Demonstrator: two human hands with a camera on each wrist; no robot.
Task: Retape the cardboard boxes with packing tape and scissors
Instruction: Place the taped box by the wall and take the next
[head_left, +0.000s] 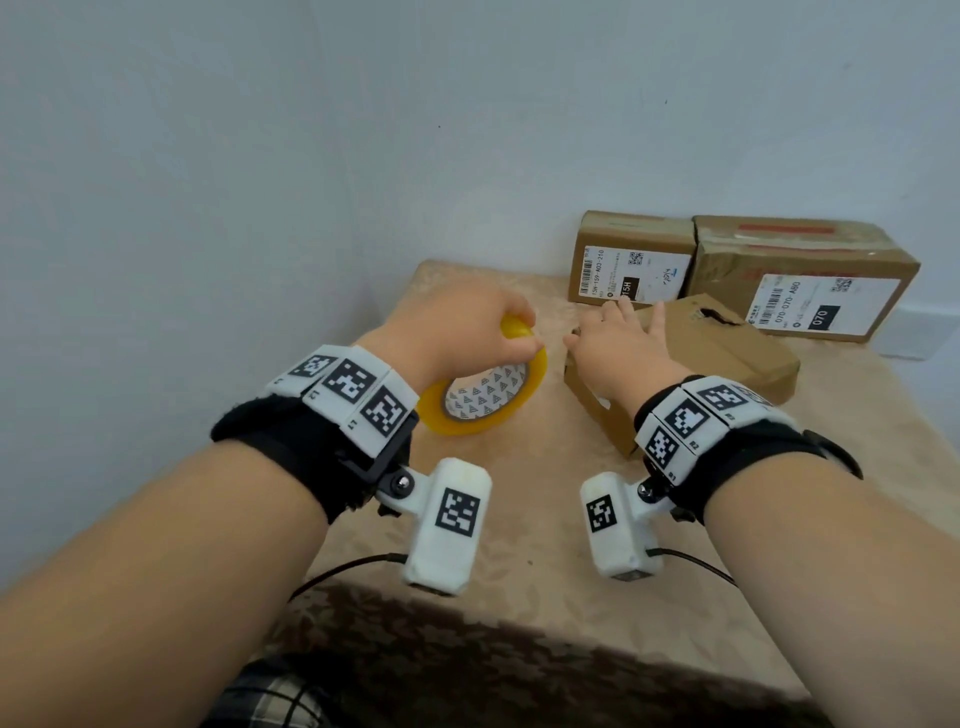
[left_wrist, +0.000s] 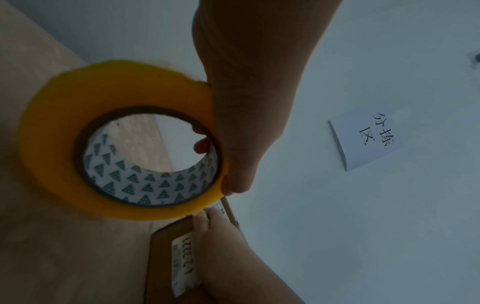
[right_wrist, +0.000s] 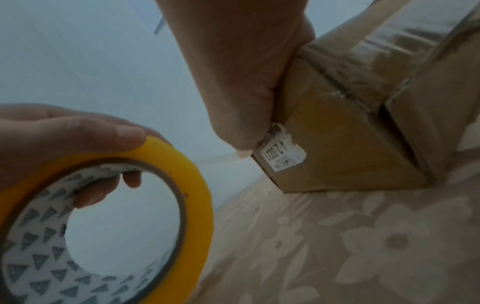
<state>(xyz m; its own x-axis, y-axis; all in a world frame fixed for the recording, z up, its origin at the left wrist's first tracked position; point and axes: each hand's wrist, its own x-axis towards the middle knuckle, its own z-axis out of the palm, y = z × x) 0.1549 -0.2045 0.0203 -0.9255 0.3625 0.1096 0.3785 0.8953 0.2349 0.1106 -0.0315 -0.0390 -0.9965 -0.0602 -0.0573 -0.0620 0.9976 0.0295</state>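
Here, at the left, the person's left hand grips a yellow roll of packing tape with a white, triangle-patterned cardboard core. The fingers curl through the core and the thumb presses on the roll's outer yellow face, so the hand is clamped on the roll. The roll is tilted, its lower edge at or just above the beige floral-patterned cloth covering the bench; whether it touches cannot be told. In the left wrist view the roll fills the left half of the picture, with a white paper note bearing handwritten characters on the pale wall behind.

Just right of the roll, the person's right hand lies on top of a plain brown cardboard box with a torn hole in its top, fingers straight and spread, thumb hanging over the box's left edge. The right wrist view shows a small white printed label at the box's corner and clear tape running over its seam.

Farther right, against the wall, two more brown cardboard boxes stand side by side: a smaller one with a white shipping label and a larger one with red-printed tape on top.
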